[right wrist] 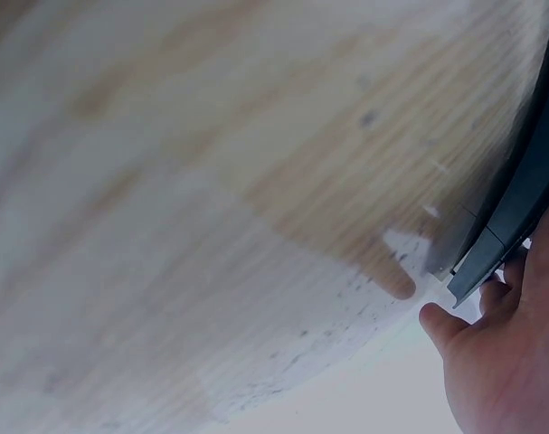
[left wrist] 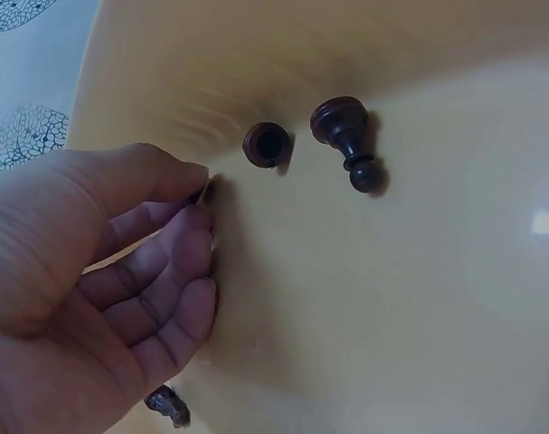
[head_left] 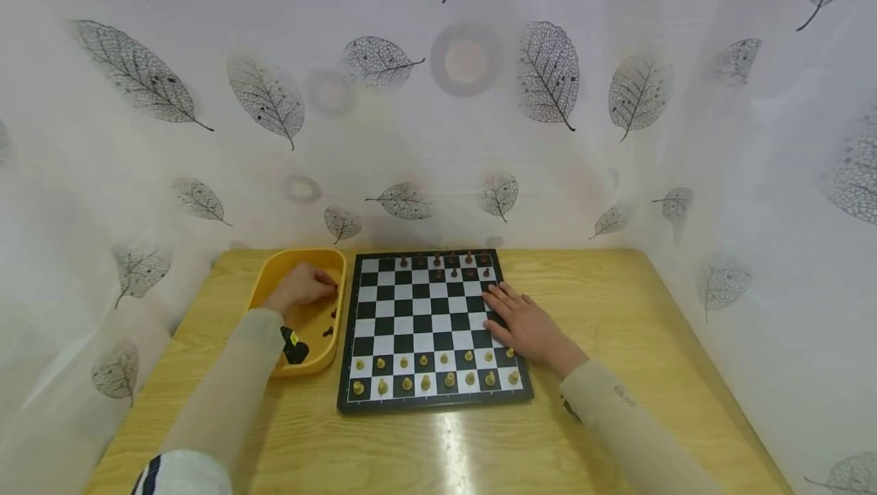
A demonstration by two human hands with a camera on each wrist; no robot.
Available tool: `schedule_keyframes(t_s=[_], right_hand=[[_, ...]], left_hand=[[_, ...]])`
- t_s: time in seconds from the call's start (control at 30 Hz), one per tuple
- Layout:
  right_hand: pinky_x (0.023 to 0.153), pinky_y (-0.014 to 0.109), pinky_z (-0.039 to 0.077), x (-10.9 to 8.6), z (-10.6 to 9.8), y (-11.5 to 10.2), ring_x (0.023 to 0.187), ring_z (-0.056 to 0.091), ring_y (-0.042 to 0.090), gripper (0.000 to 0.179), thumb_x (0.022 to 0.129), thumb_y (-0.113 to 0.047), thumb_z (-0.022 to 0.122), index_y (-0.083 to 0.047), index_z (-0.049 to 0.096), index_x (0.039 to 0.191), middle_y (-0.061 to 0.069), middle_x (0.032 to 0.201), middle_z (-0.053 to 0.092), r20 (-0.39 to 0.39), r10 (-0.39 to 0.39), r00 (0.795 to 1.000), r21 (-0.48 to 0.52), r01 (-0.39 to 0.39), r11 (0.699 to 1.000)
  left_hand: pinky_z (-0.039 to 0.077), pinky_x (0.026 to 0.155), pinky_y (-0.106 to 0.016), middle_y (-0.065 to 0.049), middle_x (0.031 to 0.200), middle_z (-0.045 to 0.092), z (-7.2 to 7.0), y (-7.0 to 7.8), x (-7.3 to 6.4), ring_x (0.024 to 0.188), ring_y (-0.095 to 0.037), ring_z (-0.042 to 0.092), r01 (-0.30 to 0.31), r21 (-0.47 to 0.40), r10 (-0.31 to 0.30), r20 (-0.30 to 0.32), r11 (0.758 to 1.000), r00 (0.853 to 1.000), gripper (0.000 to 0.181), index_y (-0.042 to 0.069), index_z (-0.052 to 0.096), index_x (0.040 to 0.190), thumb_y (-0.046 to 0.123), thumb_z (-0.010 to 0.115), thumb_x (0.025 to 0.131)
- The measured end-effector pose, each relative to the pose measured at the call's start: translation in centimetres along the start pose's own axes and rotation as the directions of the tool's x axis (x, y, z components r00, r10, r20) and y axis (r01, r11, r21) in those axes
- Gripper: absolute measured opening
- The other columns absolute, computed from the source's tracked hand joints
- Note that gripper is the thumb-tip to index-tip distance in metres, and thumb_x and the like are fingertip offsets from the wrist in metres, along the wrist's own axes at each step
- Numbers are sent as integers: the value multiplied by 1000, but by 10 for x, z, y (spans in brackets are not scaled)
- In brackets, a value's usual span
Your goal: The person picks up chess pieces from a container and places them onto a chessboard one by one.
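Inside a yellow tray point(head_left: 317, 365), my left hand point(head_left: 305, 286) pinches a small dark chess piece point(left wrist: 203, 192) between thumb and fingers, which mostly hide it. Beyond the fingertips in the left wrist view lie a dark brown pawn point(left wrist: 346, 136) on its side and another dark piece point(left wrist: 267, 145) with its round base showing. One more dark piece point(left wrist: 170, 407) shows below the hand. My right hand point(head_left: 530, 327) rests with fingers extended on the right edge of the chessboard point(head_left: 411, 320).
Two rows of light chess pieces point(head_left: 425, 381) stand along the board's near side. Several dark pieces point(head_left: 437, 260) stand at its far right. The wooden table point(head_left: 589, 297) meets a leaf-patterned curtain point(head_left: 438, 137) at the back and sides.
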State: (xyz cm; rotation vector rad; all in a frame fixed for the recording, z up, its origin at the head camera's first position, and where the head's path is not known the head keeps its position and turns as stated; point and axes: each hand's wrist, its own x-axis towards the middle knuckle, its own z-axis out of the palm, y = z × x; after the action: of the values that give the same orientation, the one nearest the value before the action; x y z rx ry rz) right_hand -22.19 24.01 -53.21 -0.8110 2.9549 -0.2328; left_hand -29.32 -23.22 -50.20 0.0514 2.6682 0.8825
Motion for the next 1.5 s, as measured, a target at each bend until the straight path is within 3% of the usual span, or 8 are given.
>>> schedule_keyframes(t_s=[0.3, 0.53, 0.8, 1.03, 1.2, 1.5], right_hand=[[126, 61, 30, 1, 1, 1, 162, 24, 36, 70, 110, -57, 40, -14, 36, 165, 9, 172, 33, -5, 0, 1000, 3, 0, 1000], [126, 61, 30, 1, 1, 1, 162, 23, 35, 70, 110, -58, 38, -16, 36, 165, 8, 173, 32, 3, 12, 1000, -2, -12, 1000], [127, 60, 30, 1, 1, 1, 163, 23, 33, 70, 109, -59, 38, -16, 36, 165, 7, 173, 32, -1, 9, 1000, -1, -9, 1000], [127, 60, 30, 1, 1, 1, 163, 22, 34, 71, 109, -59, 37, -16, 35, 166, 7, 173, 31, 5, 13, 1000, -5, -13, 1000], [127, 60, 30, 0, 2, 0, 163, 22, 34, 71, 109, -60, 36, -17, 35, 166, 7, 173, 31, 9, 19, 1000, -8, -19, 1000], [126, 61, 30, 0, 1, -1, 162, 24, 34, 70, 110, -59, 37, -16, 36, 165, 8, 173, 33, -11, 8, 1000, 0, -8, 1000]], left_hand=[[57, 101, -48, -16, 113, 77, -4, 1, -3, 101, -30, 65, -7, -72, 3, -61, 997, 998, 29, 2, 78, 117, 24, 73, 99], [58, 88, -40, -16, 108, 75, -6, 5, -3, 95, -29, 65, -50, -92, 35, -156, 995, 987, 29, 2, 75, 112, 28, 72, 99], [54, 75, -30, -18, 108, 71, -14, 17, -8, 90, -28, 62, -132, -115, 92, -298, 985, 950, 27, 2, 72, 109, 27, 71, 100], [57, 81, -35, -20, 112, 74, -21, 38, -11, 96, -32, 65, -232, -91, 180, -385, 968, 905, 27, 2, 74, 114, 26, 69, 101], [58, 84, -38, -20, 112, 74, -20, 50, -8, 98, -33, 65, -252, -93, 201, -373, 963, 906, 29, 2, 73, 115, 26, 71, 100], [59, 89, -43, -20, 117, 72, -12, 73, -4, 102, -34, 64, -222, -119, 171, -336, 968, 926, 29, 2, 72, 118, 24, 70, 99]])
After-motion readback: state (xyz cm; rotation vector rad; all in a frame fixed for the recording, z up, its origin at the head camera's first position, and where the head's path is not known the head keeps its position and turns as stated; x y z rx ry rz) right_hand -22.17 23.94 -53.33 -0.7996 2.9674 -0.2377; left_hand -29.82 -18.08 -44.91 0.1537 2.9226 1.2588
